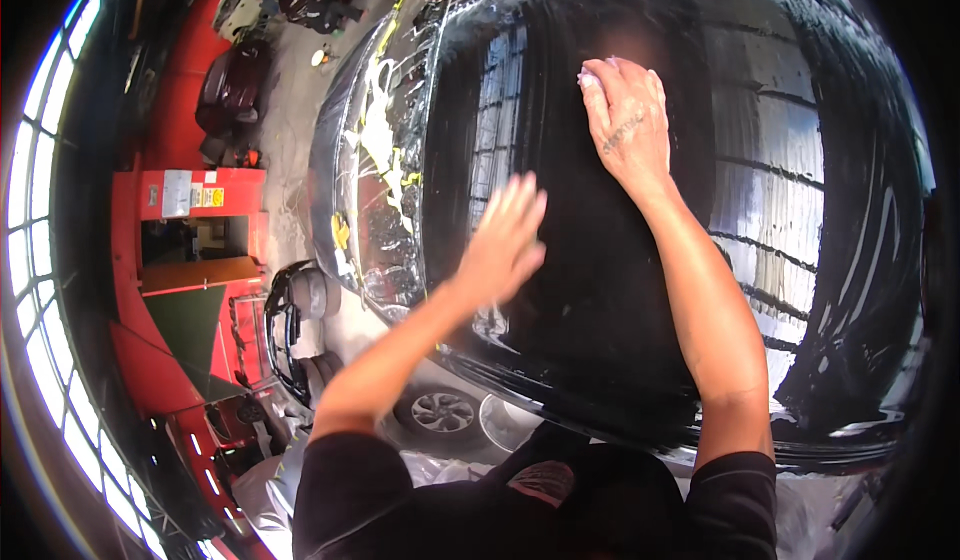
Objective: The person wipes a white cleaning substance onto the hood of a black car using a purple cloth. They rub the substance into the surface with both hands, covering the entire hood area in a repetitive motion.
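A glossy black car panel [600,290] fills the middle and right, wet and streaked, with window reflections on it. My left hand [508,235] is stretched flat over its left part, fingers out and slightly blurred; whether it touches the panel I cannot tell. Farther off and to the right, my right hand [630,120] rests on the panel with its fingers bent and close together. Something pale may be under its fingertips, too hidden to name. Along the panel's left edge runs clear plastic film [380,140] with yellow-green tape scraps.
A wheel [440,412] and a pale bucket [508,420] stand on the floor below the car's near edge. At the left are a red cabinet-like structure [130,250], a black bumper-like part [285,320] and a dark rounded part [235,90]. Large windows [35,170] line the far left.
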A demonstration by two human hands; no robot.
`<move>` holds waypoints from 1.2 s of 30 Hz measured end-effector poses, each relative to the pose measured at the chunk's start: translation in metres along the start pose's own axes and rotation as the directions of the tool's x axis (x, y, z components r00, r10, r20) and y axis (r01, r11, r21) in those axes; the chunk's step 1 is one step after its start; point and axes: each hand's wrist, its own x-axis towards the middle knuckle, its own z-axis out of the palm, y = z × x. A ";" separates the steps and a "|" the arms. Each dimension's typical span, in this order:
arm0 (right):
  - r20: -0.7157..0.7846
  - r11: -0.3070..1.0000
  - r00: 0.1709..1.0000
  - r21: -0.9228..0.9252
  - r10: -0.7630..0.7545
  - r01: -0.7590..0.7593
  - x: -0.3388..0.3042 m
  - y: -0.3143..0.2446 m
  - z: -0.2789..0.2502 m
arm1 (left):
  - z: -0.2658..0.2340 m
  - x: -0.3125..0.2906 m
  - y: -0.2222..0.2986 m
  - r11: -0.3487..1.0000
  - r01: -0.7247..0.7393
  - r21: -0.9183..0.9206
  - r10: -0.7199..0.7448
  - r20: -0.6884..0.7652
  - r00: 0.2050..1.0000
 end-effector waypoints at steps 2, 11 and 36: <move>0.017 0.999 1.000 -0.043 -0.024 0.025 -0.002 -0.005 0.003 | 0.009 -0.051 0.004 0.996 -0.060 -0.071 0.064 0.047 0.997; 0.125 0.999 0.991 -0.018 -0.045 0.048 0.005 -0.029 0.001 | -0.062 0.243 -0.223 0.928 0.373 -0.003 -0.362 -0.247 0.899; 0.166 0.984 0.986 -0.172 -0.027 0.056 0.003 -0.014 -0.006 | 0.012 -0.060 -0.075 0.964 0.257 -0.067 -0.264 -0.156 0.952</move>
